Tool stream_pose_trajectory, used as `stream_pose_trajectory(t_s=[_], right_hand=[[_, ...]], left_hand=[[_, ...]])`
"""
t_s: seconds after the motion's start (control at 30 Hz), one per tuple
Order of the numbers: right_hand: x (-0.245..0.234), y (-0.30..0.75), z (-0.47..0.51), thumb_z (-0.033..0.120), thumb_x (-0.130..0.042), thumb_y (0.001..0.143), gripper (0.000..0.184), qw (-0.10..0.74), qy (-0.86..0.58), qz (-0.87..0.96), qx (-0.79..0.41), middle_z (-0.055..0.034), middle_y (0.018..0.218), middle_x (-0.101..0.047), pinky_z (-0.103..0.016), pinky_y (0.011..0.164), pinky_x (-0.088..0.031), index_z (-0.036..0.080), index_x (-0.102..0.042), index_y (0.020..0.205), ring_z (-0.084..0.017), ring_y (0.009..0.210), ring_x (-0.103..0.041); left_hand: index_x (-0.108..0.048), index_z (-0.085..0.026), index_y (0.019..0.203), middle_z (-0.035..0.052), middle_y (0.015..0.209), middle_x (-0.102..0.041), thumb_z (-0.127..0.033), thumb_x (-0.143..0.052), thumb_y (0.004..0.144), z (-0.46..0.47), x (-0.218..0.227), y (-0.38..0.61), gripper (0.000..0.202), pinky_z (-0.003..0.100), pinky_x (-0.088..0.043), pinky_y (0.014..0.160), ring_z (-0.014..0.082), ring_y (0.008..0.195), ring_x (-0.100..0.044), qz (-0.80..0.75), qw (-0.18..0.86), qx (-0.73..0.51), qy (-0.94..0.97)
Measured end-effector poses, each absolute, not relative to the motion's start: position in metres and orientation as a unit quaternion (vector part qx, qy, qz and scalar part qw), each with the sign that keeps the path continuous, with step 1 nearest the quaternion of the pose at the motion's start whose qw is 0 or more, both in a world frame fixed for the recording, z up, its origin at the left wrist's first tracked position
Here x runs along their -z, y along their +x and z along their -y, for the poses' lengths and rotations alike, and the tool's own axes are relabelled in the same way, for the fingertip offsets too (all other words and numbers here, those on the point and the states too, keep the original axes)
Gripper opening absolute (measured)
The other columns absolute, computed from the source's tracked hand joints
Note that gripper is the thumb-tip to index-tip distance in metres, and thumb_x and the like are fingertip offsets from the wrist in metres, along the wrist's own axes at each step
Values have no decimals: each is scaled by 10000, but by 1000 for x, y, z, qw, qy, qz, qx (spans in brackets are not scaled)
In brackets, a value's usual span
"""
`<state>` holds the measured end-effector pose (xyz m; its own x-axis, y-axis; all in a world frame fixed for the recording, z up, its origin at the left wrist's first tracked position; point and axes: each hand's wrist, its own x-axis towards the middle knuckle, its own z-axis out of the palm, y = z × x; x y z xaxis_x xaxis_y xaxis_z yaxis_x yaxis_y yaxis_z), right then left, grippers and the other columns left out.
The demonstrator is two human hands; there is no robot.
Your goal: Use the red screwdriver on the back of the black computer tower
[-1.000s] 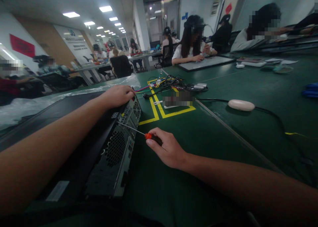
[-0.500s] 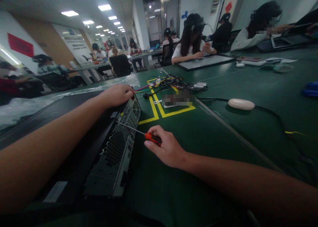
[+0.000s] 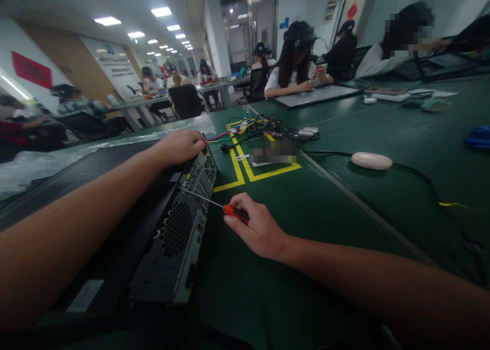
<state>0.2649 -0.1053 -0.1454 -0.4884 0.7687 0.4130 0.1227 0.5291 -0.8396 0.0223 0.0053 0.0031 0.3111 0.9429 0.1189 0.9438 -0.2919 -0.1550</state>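
Observation:
A black desktop computer case [image 3: 115, 222] lies on its side on the green table [image 3: 306, 227], its perforated metal back panel [image 3: 179, 238] facing me. My left hand [image 3: 182, 147] rests on the case's far top corner, fingers curled over the edge. My right hand [image 3: 258, 227] is closed on a screwdriver [image 3: 214, 203] with a red and black handle. Its thin shaft points left, and the tip touches the back panel near the upper edge.
A bundle of coloured cables [image 3: 264, 128] lies inside yellow tape lines [image 3: 245, 169]. A white oval device [image 3: 371, 160] on a black cord sits to the right. Clear plastic sheeting [image 3: 95, 146] lies behind the case. Several other people work at tables beyond.
My right hand and the screwdriver have shifted slightly up and left along the back panel. The left hand has stayed on the case.

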Motion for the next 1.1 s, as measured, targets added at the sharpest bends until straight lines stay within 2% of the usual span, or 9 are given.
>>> stream_pose_trajectory(t_s=[0.27, 0.47, 0.93, 1.1], right_hand=[[145, 265, 105, 335, -635, 998, 147, 414, -286, 769, -394, -25, 952, -691, -357, 794, -492, 232, -560, 1071, -200, 817, -648], [142, 265, 105, 341, -621, 1008, 141, 410, -285, 770, -397, -16, 911, -669, -348, 774, -463, 223, -570, 1066, -200, 811, -643], [143, 265, 104, 331, -536, 1072, 195, 426, -258, 780, -380, -16, 874, -658, -321, 750, -439, 191, -660, 1018, -179, 792, -610], [142, 265, 106, 346, -659, 1003, 172, 418, -273, 766, -406, -3, 886, -674, -317, 735, -460, 204, -615, 1090, -179, 765, -633]], left_hand=[[-781, -172, 1172, 107, 1313, -757, -391, -271, 932, -6, -4, 23, 605, 387, -501, 1093, 291, 1207, -691, 590, 99, -7, -801], [-800, -197, 1118, 88, 1293, -769, -399, -288, 927, -6, -3, 23, 582, 382, -506, 1089, 286, 1194, -697, 587, 98, 2, -804], [-796, -196, 1139, 94, 1311, -761, -406, -283, 932, -8, -2, 20, 591, 401, -512, 1087, 294, 1196, -695, 584, 104, 4, -805], [-805, -200, 1090, 94, 1267, -773, -401, -289, 922, -8, -1, 20, 579, 404, -509, 1092, 290, 1179, -697, 579, 98, 11, -809]])
